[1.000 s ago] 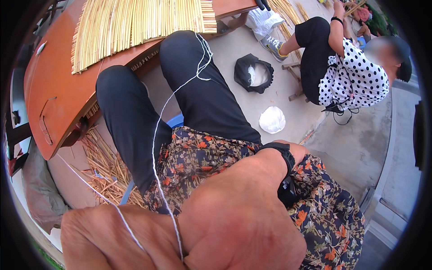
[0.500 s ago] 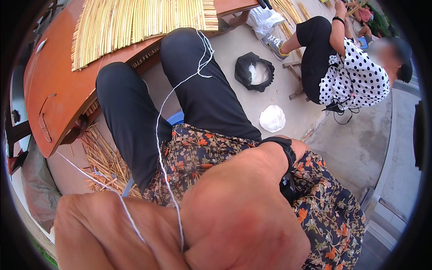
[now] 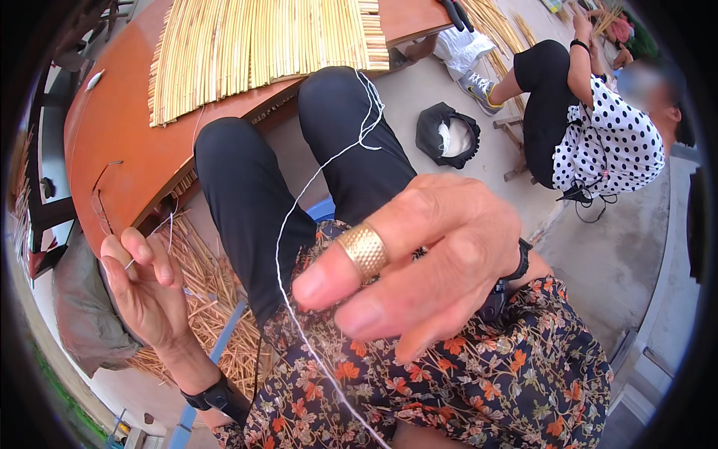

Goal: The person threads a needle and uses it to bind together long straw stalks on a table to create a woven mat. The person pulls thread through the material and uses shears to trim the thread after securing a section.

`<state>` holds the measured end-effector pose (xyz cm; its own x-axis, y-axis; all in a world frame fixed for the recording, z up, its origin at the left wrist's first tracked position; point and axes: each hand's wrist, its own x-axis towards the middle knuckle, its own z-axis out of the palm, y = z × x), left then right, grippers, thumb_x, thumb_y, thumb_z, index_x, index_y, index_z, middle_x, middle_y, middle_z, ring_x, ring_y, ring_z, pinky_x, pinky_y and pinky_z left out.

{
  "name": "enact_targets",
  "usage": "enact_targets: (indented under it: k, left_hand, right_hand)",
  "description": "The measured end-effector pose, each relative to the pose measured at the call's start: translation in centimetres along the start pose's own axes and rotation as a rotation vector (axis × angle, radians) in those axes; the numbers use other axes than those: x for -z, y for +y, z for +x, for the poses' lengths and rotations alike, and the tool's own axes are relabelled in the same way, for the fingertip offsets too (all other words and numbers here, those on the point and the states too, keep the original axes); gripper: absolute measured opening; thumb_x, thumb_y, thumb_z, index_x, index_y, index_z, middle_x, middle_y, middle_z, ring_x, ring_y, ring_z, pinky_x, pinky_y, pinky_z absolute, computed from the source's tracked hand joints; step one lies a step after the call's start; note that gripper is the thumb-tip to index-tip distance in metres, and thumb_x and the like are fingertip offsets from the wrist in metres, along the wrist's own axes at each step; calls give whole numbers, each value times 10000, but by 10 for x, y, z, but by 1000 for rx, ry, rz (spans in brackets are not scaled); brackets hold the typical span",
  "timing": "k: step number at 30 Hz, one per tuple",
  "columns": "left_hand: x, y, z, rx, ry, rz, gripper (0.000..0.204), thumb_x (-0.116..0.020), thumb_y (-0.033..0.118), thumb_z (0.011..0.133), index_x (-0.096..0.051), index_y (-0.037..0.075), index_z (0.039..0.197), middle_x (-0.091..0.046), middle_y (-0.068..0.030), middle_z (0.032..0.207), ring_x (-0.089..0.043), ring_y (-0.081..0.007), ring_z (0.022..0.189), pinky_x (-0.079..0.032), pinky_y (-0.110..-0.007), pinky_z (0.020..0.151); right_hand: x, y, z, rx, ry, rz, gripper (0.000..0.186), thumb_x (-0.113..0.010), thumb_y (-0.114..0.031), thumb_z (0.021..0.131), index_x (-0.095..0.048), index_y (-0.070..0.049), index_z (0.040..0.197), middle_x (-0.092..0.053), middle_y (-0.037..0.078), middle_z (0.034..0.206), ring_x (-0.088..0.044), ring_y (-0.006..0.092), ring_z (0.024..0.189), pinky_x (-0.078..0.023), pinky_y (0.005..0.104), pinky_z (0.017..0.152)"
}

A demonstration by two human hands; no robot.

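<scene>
My left hand (image 3: 153, 288) is raised at the left, its fingers pinched around a white thread (image 3: 170, 224) near the tabletop's edge. A thin pale sliver shows between the fingertips; whether it is thread or a needle I cannot tell. Close to the camera, my right hand (image 3: 441, 262) hangs over my lap with fingers stretched out and slightly apart, its thumb hidden. A dimpled gold thimble ring (image 3: 362, 252) circles its index finger. Another white thread (image 3: 278, 258) loops over my right knee and runs down across my lap, apart from the right hand.
On the orange-brown table (image 3: 112, 127) lies a mat of straw stalks (image 3: 262, 45), with glasses (image 3: 101, 196) at its near left. Loose stalks (image 3: 206, 322) cover the floor below. A black cloth bag (image 3: 447, 136) lies right of my knees; a person in polka dots (image 3: 613, 142) sits beyond.
My hands, which were overlapping close to the camera, have separated: the left has gone out leftward with the thread, the right has turned with fingers forward. The view has shifted slightly.
</scene>
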<state>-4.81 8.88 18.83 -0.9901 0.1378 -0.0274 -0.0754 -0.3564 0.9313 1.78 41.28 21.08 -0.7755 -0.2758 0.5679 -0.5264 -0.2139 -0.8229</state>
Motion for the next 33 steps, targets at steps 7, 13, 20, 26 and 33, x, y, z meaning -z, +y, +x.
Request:
enact_targets:
  k: [7,13,20,26,33]
  left_hand:
    - [174,-33,-65,-30,-65,1962,209,-556,155,943,-571,1,1083,-662,-182,962,-667,-241,671,-523,-354,580]
    - [103,-6,-43,-115,82,2076,165,-642,136,857,-664,25,976,-655,-213,744,-632,-424,734,-487,-468,662]
    - [11,23,-16,84,58,2024,129,-648,137,849,-638,9,838,-651,-201,812,-629,-411,778,-477,-471,670]
    - [-38,37,-9,71,98,1964,176,-649,116,869,-638,20,1016,-659,-165,863,-646,-256,674,-493,-359,599]
    - [-131,6,-5,-109,-586,642,610,-643,-109,753,-493,10,1332,-501,-183,1384,-635,-100,667,-511,-216,575]
  right_hand:
    - [33,48,-52,-656,636,-337,210,-572,-80,928,-670,0,1096,-636,57,905,-534,47,535,-419,171,488]
    - [51,67,-62,-666,682,-514,137,-605,-95,905,-668,5,975,-607,49,836,-562,86,618,-454,227,551]
    - [50,66,-75,-470,204,-906,119,-669,-73,811,-571,-33,864,-553,105,820,-531,313,817,-436,389,745]
    - [37,42,-69,-536,453,-727,114,-670,-30,795,-574,-35,857,-538,111,773,-552,298,728,-453,360,647]
    - [12,4,-31,-155,83,-820,155,-710,-31,730,-599,-62,834,-510,68,744,-571,246,722,-465,349,607]
